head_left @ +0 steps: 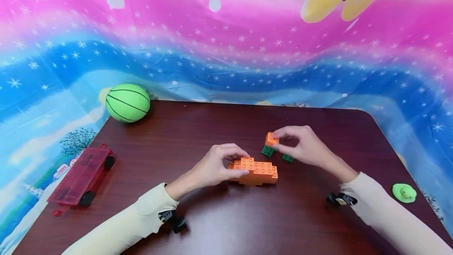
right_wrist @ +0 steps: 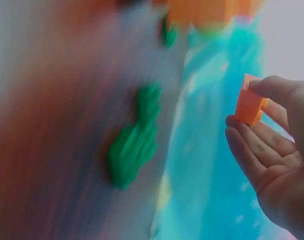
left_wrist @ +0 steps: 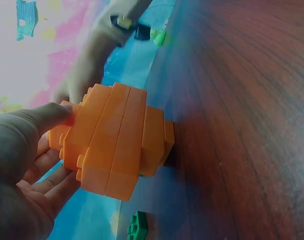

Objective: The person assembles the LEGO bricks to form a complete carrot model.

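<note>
An assembly of stacked orange toy bricks [head_left: 260,172] sits mid-table, stepped at its ends and narrower toward the bottom. My left hand [head_left: 219,164] grips its left part between thumb and fingers; in the left wrist view the thumb lies on top of the orange assembly [left_wrist: 114,140]. Up and to the right, my right hand [head_left: 304,145] pinches a small orange brick [head_left: 271,139], held apart from the assembly. The same orange brick [right_wrist: 249,102] shows between thumb and fingertips in the right wrist view. Green bricks [head_left: 267,151] lie below and behind it, partly covered by the right hand.
A green ball [head_left: 128,103] stands at the table's back left corner. At the left edge is a translucent red toy wagon [head_left: 83,174] with black wheels. A green duck toy [head_left: 404,193] lies near the right edge. A patterned cloth [head_left: 226,50] hangs around the table.
</note>
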Motion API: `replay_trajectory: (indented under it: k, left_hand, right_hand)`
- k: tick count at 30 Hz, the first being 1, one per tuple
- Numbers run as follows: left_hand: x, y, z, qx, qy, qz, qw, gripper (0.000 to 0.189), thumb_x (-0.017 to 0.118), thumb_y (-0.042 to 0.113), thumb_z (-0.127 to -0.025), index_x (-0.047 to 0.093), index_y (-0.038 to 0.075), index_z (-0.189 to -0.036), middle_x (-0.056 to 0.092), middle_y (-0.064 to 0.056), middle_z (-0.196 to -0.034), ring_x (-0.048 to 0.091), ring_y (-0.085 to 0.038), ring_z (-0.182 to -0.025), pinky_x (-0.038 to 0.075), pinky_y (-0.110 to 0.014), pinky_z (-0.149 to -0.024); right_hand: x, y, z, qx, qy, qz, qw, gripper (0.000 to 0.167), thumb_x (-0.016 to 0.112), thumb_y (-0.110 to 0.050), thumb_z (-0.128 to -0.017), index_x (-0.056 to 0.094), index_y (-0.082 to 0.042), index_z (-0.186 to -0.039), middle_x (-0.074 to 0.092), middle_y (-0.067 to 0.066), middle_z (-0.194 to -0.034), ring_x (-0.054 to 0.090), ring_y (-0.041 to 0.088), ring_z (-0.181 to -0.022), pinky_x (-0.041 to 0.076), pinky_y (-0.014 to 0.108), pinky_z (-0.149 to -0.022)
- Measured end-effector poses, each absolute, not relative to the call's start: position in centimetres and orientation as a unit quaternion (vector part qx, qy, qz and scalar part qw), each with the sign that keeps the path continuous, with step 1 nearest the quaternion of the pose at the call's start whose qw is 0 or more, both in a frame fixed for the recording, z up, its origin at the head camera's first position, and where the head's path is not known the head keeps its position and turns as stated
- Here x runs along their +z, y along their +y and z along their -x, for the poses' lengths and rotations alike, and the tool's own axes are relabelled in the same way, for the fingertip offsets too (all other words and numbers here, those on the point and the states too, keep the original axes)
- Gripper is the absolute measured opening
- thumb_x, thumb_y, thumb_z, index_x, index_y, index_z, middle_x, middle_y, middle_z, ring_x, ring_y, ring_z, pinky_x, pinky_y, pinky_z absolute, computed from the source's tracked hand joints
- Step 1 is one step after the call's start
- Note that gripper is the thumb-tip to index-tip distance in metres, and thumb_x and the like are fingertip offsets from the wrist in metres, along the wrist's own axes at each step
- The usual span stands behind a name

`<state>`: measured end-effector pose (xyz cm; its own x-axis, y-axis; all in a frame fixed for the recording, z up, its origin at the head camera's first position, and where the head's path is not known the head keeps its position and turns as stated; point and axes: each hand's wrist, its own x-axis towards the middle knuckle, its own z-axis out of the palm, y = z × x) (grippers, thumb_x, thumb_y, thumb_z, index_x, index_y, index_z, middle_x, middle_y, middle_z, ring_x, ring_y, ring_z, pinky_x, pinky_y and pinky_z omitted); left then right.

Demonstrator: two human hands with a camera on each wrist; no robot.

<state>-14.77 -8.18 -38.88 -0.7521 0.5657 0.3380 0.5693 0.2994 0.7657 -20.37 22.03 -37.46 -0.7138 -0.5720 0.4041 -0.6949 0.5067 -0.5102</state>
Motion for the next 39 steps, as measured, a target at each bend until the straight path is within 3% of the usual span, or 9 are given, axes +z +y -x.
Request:
replay_trajectory:
  k: [6, 13, 24, 32, 39]
  left_hand:
    - [-38.6, -8.2, 14.9, -0.473, -0.808, 0.351, -0.006, 0.031, 0.087, 0.021, -0.084, 0.076, 0.016, -0.112, 0.075, 0.002, -0.106, 0.064, -0.009, -0.089, 0.059, -0.024, -0.083]
    - [-38.6, -8.0, 15.0, -0.475, -0.801, 0.364, -0.013, 0.031, 0.085, 0.021, -0.086, 0.075, 0.014, -0.115, 0.075, 0.0, -0.107, 0.066, -0.007, -0.091, 0.06, -0.024, -0.084]
    - [-39.0, -8.4, 14.7, -0.48, -0.803, 0.354, -0.016, 0.031, 0.087, 0.022, -0.084, 0.076, 0.015, -0.113, 0.074, 0.002, -0.104, 0.061, -0.01, -0.087, 0.06, -0.031, -0.072]
    - [-38.9, -8.5, 14.9, -0.491, -0.796, 0.352, -0.027, 0.03, 0.086, 0.02, -0.085, 0.076, 0.016, -0.113, 0.074, 0.003, -0.106, 0.063, -0.009, -0.088, 0.061, -0.028, -0.074]
    - [-38.8, -8.4, 15.2, -0.484, -0.8, 0.353, -0.029, 0.03, 0.086, 0.022, -0.085, 0.077, 0.018, -0.113, 0.074, 0.004, -0.105, 0.062, -0.009, -0.088, 0.06, -0.026, -0.073]
  right_hand:
    - [-36.0, 20.7, 15.9, 0.338, -0.836, -0.424, 0.084, 0.019, 0.085, -0.013, -0.084, 0.079, -0.022, -0.1, 0.078, 0.0, -0.112, 0.072, 0.009, -0.09, 0.046, 0.013, -0.055]
    - [-36.7, 19.8, 14.1, 0.319, -0.825, -0.456, 0.095, 0.022, 0.085, -0.008, -0.083, 0.078, -0.016, -0.102, 0.077, 0.003, -0.111, 0.074, 0.013, -0.094, 0.056, 0.013, -0.076]
    - [-37.3, 19.0, 14.4, 0.305, -0.828, -0.465, 0.072, 0.019, 0.084, -0.012, -0.085, 0.079, -0.018, -0.102, 0.078, 0.002, -0.112, 0.075, 0.013, -0.097, 0.062, 0.031, -0.076]
    - [-37.2, 18.5, 14.4, 0.314, -0.843, -0.436, -0.005, 0.029, 0.088, -0.013, -0.08, 0.067, -0.017, -0.1, 0.076, -0.002, -0.099, 0.06, 0.005, -0.077, 0.054, 0.022, -0.067]
    - [-37.6, 18.3, 14.3, 0.315, -0.852, -0.419, -0.006, 0.035, 0.09, -0.012, -0.079, 0.061, -0.015, -0.098, 0.077, 0.002, -0.098, 0.065, 0.004, -0.079, 0.057, 0.024, -0.069]
